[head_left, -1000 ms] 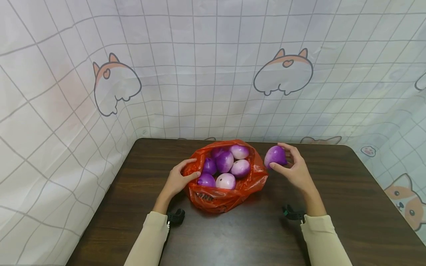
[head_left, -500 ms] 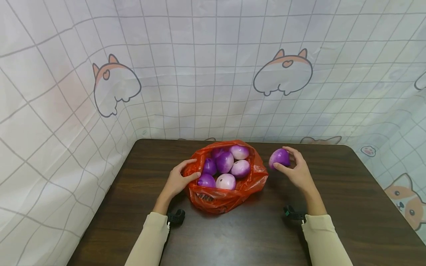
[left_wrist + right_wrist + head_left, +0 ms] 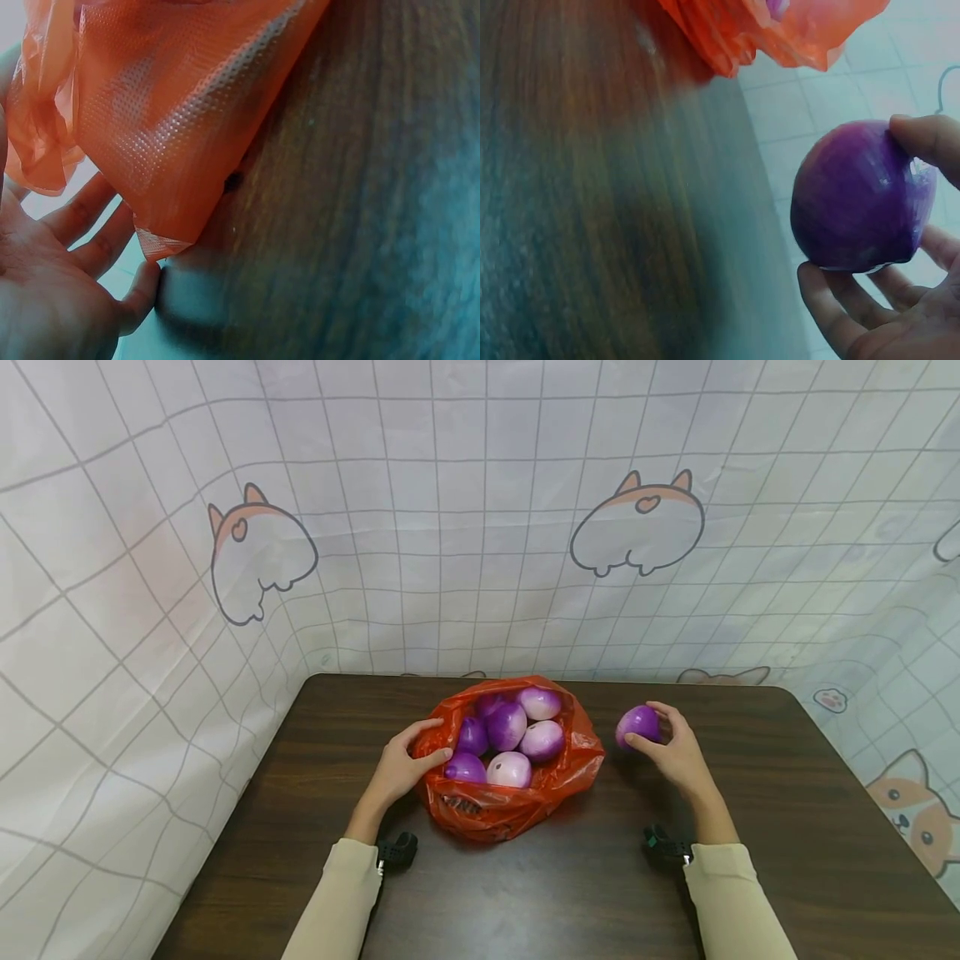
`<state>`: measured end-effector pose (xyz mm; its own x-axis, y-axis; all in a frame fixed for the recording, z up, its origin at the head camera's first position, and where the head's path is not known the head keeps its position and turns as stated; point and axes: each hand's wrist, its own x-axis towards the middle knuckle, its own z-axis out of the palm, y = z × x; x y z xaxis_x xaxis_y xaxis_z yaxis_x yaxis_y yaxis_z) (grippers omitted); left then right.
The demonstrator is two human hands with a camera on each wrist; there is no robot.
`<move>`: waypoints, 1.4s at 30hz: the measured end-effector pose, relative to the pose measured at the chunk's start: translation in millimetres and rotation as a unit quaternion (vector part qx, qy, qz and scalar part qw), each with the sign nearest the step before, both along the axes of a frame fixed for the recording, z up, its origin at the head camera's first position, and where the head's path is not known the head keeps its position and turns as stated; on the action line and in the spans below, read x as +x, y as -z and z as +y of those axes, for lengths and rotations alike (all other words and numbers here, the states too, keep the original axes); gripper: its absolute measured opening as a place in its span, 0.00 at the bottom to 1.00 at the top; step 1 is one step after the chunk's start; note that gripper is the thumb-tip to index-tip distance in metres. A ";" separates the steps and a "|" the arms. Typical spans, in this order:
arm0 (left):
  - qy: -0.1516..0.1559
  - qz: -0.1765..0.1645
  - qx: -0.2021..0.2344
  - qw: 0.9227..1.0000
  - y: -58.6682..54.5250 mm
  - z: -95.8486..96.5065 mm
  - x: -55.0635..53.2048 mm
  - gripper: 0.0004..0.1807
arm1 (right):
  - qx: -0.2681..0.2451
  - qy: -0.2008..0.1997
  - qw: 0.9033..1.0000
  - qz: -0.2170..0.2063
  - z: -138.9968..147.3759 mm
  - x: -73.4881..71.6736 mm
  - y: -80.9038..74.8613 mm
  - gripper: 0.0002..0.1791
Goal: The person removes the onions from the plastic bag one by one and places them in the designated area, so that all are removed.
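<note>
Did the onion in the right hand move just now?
Yes. In the head view, the onion in the right hand has moved rightward from the bag and nearer, away from the table's far edge.

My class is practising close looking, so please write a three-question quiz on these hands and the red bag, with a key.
1. What does the right hand hold?
a) a cup
b) a purple onion
c) nothing
2. Which hand touches the red bag?
3. True or false: the bag is tied shut.

Key:
1. b
2. The left hand.
3. False; its mouth is open, showing more onions inside.
</note>
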<state>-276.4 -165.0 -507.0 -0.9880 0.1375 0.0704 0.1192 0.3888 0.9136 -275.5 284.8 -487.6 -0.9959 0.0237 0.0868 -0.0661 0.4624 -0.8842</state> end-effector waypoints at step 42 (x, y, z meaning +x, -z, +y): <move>-0.003 0.000 0.013 1.000 3.6 -1.5 0.6 0.30 | 0.059 0.014 0.998 -0.035 4.4 -30.9 20.6 0.47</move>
